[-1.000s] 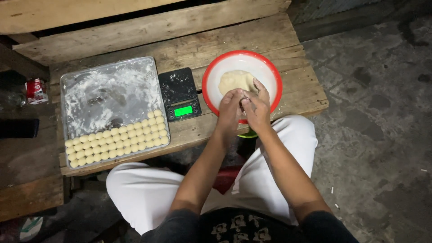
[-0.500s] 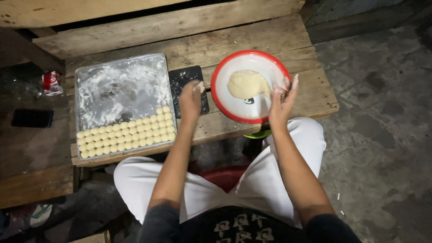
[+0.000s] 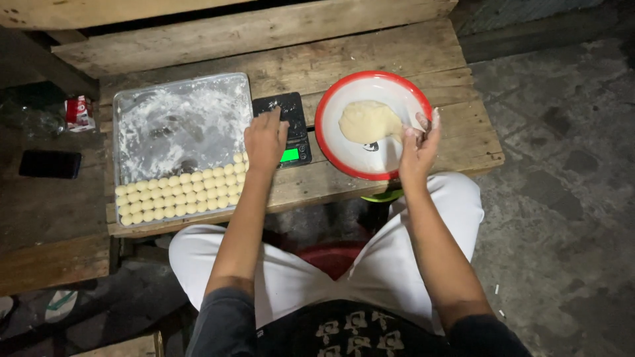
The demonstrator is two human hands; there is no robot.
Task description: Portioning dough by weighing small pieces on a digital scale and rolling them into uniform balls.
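both hands reach forward, left hand (image 3: 264, 139) palm down, right hand (image 3: 418, 147) raised with fingers loosely curled.

The left hand (image 3: 264, 137) lies palm down over the near half of a small black kitchen scale (image 3: 286, 125), fingers stretched toward its far end; the scale's green lit display peeks out just right of the wrist. The scale sits flat on the wooden bench between the floured tray and the bowl. The right hand (image 3: 419, 142), dusted with flour, is raised at the right rim of a white bowl with a red rim (image 3: 331, 106). Inside the bowl rests a pale, soft lump of dough (image 3: 368, 121), touching the fingertips.
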